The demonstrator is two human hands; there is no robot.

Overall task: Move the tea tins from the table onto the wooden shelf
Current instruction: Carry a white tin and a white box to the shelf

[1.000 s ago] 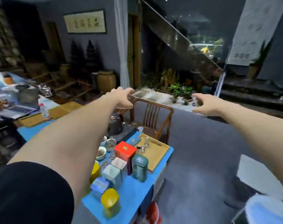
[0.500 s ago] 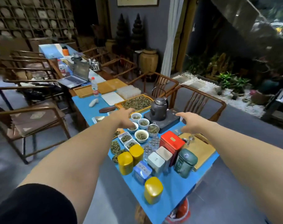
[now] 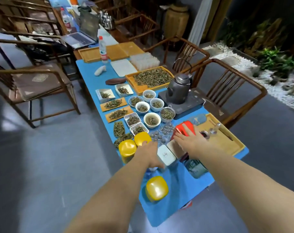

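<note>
Several tea tins stand at the near end of the blue table (image 3: 180,195): three yellow tins (image 3: 156,188), (image 3: 127,148), (image 3: 141,137), a red tin (image 3: 183,127), a pale white tin (image 3: 166,155), a beige tin (image 3: 172,145) and a green tin (image 3: 195,168). My left hand (image 3: 148,153) lies low between the tins, its fingertips at the far yellow tin, holding nothing. My right hand (image 3: 189,140) rests with spread fingers on top of the red tin, not closed round it. My left forearm hides a blue tin. No wooden shelf is in view.
Beyond the tins are small glass cups (image 3: 163,133), bowls and dishes of tea leaves (image 3: 152,120), and a dark kettle (image 3: 180,86) on a black hob. A wooden tray (image 3: 227,145) lies to the right. Wooden chairs (image 3: 33,81) flank the table.
My view has tilted down from the room to the table. Both hands came down from stretched out in the air to the tins; the right one now touches the red tin.
</note>
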